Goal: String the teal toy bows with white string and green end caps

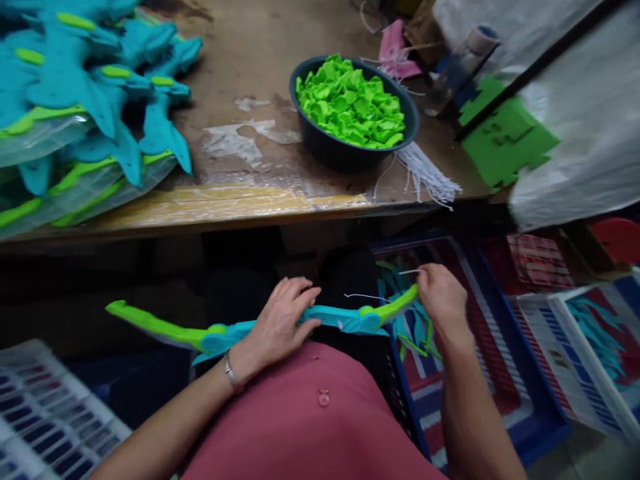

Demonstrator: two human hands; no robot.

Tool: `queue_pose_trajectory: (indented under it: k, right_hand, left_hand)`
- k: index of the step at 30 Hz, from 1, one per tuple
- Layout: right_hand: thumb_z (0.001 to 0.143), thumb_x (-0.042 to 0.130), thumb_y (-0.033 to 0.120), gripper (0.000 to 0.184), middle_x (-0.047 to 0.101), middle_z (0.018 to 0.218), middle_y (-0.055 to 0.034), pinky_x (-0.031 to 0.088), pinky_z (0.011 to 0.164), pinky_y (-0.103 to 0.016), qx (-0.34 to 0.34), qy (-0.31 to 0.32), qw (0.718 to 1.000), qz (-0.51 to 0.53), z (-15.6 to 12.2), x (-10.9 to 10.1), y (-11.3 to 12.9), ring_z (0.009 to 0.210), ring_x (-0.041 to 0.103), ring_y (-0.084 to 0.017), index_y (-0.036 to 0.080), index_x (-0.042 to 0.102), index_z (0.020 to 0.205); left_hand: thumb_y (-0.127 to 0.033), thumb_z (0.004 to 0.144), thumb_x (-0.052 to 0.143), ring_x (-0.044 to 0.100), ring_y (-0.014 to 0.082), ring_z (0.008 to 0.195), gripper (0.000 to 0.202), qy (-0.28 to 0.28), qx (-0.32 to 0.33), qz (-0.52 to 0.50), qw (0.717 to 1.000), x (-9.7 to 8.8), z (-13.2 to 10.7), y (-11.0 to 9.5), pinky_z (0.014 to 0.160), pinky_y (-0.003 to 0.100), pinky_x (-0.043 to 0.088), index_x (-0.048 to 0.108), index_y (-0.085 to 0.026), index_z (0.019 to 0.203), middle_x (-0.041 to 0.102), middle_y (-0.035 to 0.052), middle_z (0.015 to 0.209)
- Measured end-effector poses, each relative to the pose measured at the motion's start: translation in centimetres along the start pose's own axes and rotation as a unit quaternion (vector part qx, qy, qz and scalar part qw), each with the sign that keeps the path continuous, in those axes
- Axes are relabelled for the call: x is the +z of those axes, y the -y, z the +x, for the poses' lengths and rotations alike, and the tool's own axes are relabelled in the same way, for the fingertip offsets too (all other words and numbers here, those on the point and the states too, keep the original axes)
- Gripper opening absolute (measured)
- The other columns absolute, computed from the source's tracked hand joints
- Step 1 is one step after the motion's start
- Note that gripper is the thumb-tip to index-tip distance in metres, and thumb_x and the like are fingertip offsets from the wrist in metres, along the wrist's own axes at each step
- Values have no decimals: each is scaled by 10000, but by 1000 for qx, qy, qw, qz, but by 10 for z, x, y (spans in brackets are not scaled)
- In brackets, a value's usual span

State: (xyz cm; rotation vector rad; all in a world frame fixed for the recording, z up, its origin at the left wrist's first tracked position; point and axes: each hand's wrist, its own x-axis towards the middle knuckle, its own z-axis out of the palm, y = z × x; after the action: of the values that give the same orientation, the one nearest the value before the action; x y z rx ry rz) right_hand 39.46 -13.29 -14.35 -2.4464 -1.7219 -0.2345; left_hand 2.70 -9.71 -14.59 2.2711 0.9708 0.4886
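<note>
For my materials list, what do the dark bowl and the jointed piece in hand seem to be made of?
Dark bowl: probably plastic, smooth and dull, judging by its even colour and rounded rim.
Jointed piece: likely moulded plastic, mostly matte, since evenly coloured parts meet at round joints.

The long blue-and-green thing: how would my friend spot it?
Find the table, then the pink shirt below its edge. The long blue-and-green thing stretches before it, left hand on its middle, right hand at one green end. Unlike the heaped pieces, only it is in hands.
</note>
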Motion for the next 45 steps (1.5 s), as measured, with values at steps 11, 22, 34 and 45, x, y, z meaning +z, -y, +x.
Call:
queue_pose_trajectory:
  k: [11,22,34,45]
  right_hand:
    - [851,462,332,266,599,689,-119,270,524,-407,68,-38,997,21,-34,25,-66,508,469,-247,269,690,729]
    - [942,463,371,324,599,786,-96,435,675,-454,-74,-97,988,90,-18,6,-11,734,600,-295,259,700,752]
    - [979,590,121,218,607,848,-2,507,627,-234,-217,57,798,560,-32,-104,219,741,608,-105,226,760,1064]
    - [965,544,59,417,637,908,-32,621,686,-242,-327,25,815,478,-63,-130,217,802,665,-126,258,694,1300]
  left_hand:
    - [-351,904,682,248,428,1535,740,-464,-328,61,821,-84,-94,81,1254,600,186,354,-115,1525,315,217,1636]
    - [-486,862,717,539,112,590,356,-466,-271,-531,654,-52,-45,77,543,220,468,611,-157,945,543,-21,674]
    - [-409,984,578,523,126,612,239,-360,-26,-595,718,-50,-10,-32,587,261,455,585,-177,927,507,0,755]
    - [-444,941,598,477,159,661,278,-235,32,-626,743,-56,-27,-52,657,316,424,479,-217,835,479,4,734]
